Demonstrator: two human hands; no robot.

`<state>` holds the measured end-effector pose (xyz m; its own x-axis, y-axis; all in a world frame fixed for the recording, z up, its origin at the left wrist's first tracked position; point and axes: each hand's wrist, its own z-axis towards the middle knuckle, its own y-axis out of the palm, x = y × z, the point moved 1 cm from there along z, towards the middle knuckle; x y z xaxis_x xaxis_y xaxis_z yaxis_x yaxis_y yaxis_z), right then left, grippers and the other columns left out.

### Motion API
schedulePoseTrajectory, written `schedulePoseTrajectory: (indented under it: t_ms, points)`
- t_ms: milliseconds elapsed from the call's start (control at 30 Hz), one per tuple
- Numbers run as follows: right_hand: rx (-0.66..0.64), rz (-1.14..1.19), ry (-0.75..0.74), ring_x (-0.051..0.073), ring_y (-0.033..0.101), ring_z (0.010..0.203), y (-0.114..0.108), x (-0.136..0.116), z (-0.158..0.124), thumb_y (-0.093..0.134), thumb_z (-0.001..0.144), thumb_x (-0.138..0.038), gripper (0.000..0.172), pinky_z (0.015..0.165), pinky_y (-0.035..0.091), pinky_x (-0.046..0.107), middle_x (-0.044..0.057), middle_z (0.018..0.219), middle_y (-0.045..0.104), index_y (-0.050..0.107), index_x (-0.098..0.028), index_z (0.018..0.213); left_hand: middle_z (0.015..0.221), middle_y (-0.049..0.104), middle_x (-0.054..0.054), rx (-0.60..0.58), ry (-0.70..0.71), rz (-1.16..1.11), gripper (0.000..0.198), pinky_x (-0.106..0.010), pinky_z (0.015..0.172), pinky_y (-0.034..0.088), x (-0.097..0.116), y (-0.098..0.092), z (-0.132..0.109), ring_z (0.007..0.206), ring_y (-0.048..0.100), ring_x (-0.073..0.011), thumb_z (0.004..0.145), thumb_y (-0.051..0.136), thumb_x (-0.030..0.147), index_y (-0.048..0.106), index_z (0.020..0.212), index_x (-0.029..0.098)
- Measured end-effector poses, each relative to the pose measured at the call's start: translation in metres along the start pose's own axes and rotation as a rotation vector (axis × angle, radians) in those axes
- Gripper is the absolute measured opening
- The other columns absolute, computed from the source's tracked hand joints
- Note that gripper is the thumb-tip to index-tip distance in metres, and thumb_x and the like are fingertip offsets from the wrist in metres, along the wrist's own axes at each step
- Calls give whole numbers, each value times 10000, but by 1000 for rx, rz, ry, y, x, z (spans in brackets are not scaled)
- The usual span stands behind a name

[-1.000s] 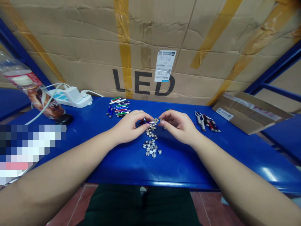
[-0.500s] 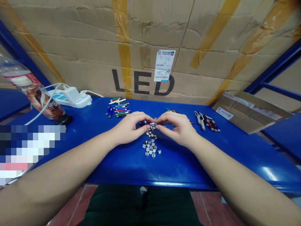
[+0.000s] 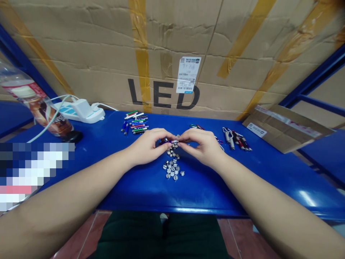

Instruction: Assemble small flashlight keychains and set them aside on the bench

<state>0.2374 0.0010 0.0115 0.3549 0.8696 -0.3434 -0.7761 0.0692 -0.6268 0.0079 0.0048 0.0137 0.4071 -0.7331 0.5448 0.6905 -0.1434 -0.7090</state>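
My left hand [image 3: 147,145] and right hand [image 3: 202,144] are both closed in a pinch, fingertips meeting over the blue tabletop; between them I grip a small dark purple pen light [image 3: 165,142], its silver metal end [image 3: 175,141] at my right fingertips. Just below my hands lies a scattered heap of slotted silver screws [image 3: 172,169], trailing up toward my fingers. Left of them sit coloured pen lights [image 3: 136,124] in a loose bunch; to the right are a few clips [image 3: 195,126], then silver and red keychain lights [image 3: 235,139] — nothing stands between my hands and any of these. Further left, a plastic Nescafé bottle [image 3: 40,111] lies tilted beside a white power strip [image 3: 78,114] with a plug adapter [image 3: 82,107] in it; a black object [image 3: 73,136] touches the bottle's end, though I cannot tell what it is. The lower left corner is blurred out. The blue table [image 3: 242,180] runs across in front of me; behind it rises a taped cardboard box [image 3: 81,61] printed "LED", with a white label [image 3: 185,75]; a flat cardboard piece [image 3: 283,129] rests at the right, by a blue metal frame [image 3: 318,75]; below, red floor tiles [image 3: 242,237] show past my dark trousers [image 3: 161,233].
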Motion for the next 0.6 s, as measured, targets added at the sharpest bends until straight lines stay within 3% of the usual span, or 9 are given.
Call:
schedulePoseTrajectory:
  t_ms: [600]
  points:
    - [-1, -28, -30, 195, 753, 846, 0, 0, 0, 701, 961, -222, 89, 772, 614, 336, 72, 946, 804, 769, -219, 1018, 1078, 768, -64, 9, -21, -45, 228, -365, 923, 549, 1, 0, 0, 994, 700, -220, 958, 630, 268, 740, 1148, 203]
